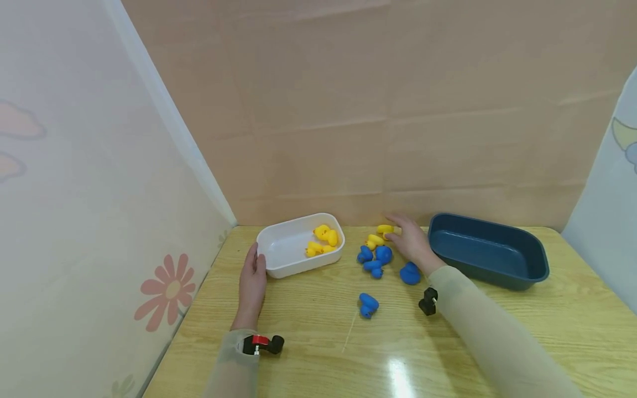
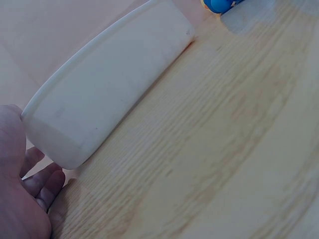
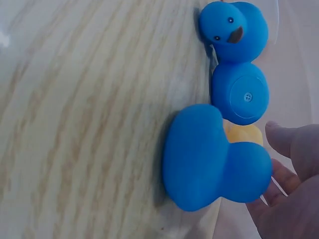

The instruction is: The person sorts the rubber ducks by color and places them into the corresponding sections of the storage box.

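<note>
My left hand [image 1: 252,284] rests against the left end of a white plastic tub [image 1: 283,269], its thumb at the rim in the left wrist view. Several yellow rubber ducks [image 1: 325,234] lie in the tub's right part. At the back of the table, my right hand [image 1: 410,239] reaches around a yellow rubber duck [image 1: 384,229], thumb and forefinger spread apart on either side. Another yellow duck [image 1: 374,241] lies just in front of that one. Below the right wrist is a blue rubber duck [image 1: 410,273], seen large in the right wrist view [image 3: 199,159].
Several more blue ducks [image 1: 373,268] cluster in front of the yellow ones, and one blue duck [image 1: 369,305] lies nearer the front. A dark blue tub [image 1: 490,271] stands at the right. Brown paper [image 1: 318,138] covers the wall along the table's back edge.
</note>
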The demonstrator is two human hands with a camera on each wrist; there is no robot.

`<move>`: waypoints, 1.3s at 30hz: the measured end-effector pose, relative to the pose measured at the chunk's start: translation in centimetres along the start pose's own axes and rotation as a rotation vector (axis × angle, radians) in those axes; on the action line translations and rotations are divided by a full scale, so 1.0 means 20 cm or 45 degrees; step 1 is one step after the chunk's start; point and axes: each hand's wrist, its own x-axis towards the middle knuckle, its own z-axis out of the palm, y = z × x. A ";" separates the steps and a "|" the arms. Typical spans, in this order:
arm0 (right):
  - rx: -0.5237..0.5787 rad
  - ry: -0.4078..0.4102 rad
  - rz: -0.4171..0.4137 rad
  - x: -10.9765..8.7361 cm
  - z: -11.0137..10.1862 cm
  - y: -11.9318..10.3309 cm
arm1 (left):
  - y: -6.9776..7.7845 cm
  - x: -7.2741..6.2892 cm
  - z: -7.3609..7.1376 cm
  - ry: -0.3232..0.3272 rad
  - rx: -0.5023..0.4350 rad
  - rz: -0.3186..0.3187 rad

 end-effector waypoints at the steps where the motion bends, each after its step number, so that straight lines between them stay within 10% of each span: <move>1: 0.004 -0.002 -0.001 0.00 0.00 0.00 | 0.00 0.00 0.00 0.000 -0.004 0.002; 39: -0.025 -0.003 0.048 0.05 0.08 0.10 | 0.00 0.00 0.01 0.000 -0.027 -0.013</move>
